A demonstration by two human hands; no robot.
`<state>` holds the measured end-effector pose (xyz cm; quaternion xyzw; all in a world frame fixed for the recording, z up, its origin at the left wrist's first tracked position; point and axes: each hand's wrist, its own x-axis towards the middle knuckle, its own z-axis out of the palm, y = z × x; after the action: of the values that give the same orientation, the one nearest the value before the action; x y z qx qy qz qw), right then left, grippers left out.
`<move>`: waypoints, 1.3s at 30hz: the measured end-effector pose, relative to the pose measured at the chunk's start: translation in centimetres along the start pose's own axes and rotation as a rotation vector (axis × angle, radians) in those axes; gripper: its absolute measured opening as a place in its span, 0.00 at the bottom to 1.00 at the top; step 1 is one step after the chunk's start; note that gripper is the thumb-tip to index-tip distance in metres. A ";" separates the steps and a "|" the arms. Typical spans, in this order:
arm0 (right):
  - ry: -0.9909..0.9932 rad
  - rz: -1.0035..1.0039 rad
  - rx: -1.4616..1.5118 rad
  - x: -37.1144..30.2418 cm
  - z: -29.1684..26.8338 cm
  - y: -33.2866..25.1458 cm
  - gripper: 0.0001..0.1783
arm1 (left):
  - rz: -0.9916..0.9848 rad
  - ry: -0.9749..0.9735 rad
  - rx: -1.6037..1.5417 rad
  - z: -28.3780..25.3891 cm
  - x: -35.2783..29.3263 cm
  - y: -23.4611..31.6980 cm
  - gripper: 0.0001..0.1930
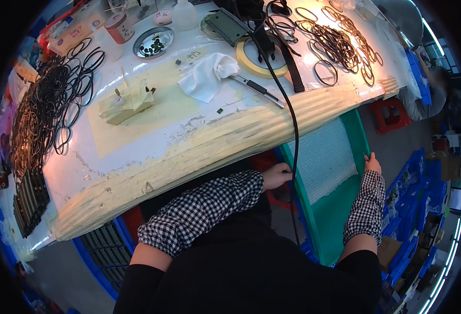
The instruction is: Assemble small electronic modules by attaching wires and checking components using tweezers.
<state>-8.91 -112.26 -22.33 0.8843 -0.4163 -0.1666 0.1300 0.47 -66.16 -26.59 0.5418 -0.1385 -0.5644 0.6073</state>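
A green plastic tray (331, 226) sticks out from below the workbench's front edge, with a sheet of clear bubble wrap (322, 157) in its far part. My right hand (372, 164) grips the tray's right rim, the thumb lying over the edge. At the opposite rim, my left hand (276, 176) is closed with its fingertips against the tray's left edge; a black cable (295, 138) hangs down just past them. Black-and-white checked sleeves cover both forearms.
On the workbench (152, 133) lie piles of black rubber rings (340, 47), a tape roll (243, 57), a white cloth (207, 78), a pen-like knife (256, 89) and a metal dish (153, 43) of small dark parts. A red stool (390, 115) and blue bins (416, 193) stand right.
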 end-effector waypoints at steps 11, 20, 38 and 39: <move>-0.025 0.101 0.079 -0.1 1.2 0.3 0.30 | 0.088 0.047 -0.022 -2.0 0.1 -0.4 0.19; 0.602 0.142 1.283 -2.6 -8.0 -3.8 0.32 | 0.085 -0.090 0.221 -6.2 -11.7 2.2 0.20; 0.234 -2.343 0.549 -35.9 -30.0 -36.5 0.24 | 0.135 2.060 -0.050 -5.2 -52.3 -17.7 0.10; 0.237 -2.388 0.519 -36.4 -29.6 -37.0 0.23 | 0.072 2.110 -0.170 -5.0 -53.8 -23.3 0.12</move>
<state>6.93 -58.27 -2.27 0.7198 0.6486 -0.0117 -0.2471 -25.55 -13.52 -23.55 0.7090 0.4832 0.2025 0.4721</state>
